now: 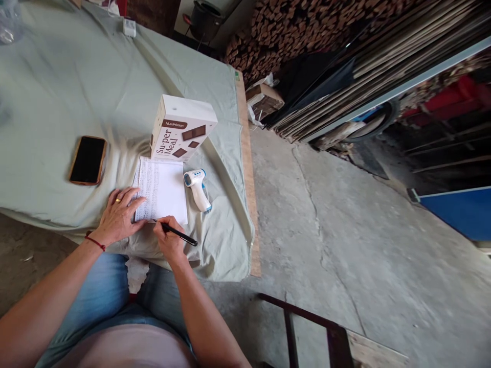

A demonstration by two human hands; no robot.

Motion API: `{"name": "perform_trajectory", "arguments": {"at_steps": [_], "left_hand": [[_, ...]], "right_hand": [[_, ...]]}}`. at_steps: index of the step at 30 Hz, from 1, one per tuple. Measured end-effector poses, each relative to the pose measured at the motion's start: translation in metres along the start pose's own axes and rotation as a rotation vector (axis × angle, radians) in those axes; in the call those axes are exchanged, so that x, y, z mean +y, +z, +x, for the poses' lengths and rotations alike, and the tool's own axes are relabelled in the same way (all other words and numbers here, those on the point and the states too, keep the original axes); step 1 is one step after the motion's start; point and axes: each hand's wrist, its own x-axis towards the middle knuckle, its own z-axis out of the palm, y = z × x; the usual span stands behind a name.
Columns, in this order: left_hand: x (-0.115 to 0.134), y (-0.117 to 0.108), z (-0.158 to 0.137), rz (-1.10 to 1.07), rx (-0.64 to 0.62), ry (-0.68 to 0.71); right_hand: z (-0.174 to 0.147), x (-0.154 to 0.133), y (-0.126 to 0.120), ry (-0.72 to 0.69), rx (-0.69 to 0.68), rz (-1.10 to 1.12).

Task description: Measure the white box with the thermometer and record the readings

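A sheet of white paper lies on the cloth in front of me, its left part filled with rows of small handwriting. My left hand rests at the paper's left edge with the fingers spread, holding nothing. In my right hand a black pen is pinched, its tip near the paper's lower edge. Behind the paper stands a white and brown box printed "Su-per Meal". Just right of the paper is a white and blue infrared thermometer. A phone with a dark screen lies farther left.
A pale green cloth covers the table, whose wooden edge shows on the right. A small white device sits at the far side. Stacked firewood, a dark pot and a dark frame stand around on the concrete floor.
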Motion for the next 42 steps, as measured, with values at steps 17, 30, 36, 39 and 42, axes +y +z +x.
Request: {"name": "perform_trajectory", "arguments": {"at_steps": [17, 30, 36, 39, 42], "left_hand": [[-0.0016, 0.001, -0.0002, 0.018, -0.003, 0.013], [-0.0023, 0.0024, -0.0001, -0.004, 0.011, 0.022], [-0.002, 0.0024, -0.0002, -0.004, 0.013, 0.017], [-0.0022, 0.0027, -0.0002, 0.002, 0.009, 0.019], [-0.0026, 0.0031, 0.0, -0.001, 0.008, 0.015]], "right_hand": [[0.0001, 0.0005, -0.0005, 0.002, -0.006, -0.025], [-0.001, -0.0019, -0.0008, 0.033, 0.052, -0.016], [-0.0012, -0.0013, -0.0006, 0.035, 0.056, -0.017], [-0.0004, 0.0002, -0.0007, 0.032, 0.041, -0.025], [-0.0005, 0.003, 0.0001, 0.024, 0.025, -0.027]]}}
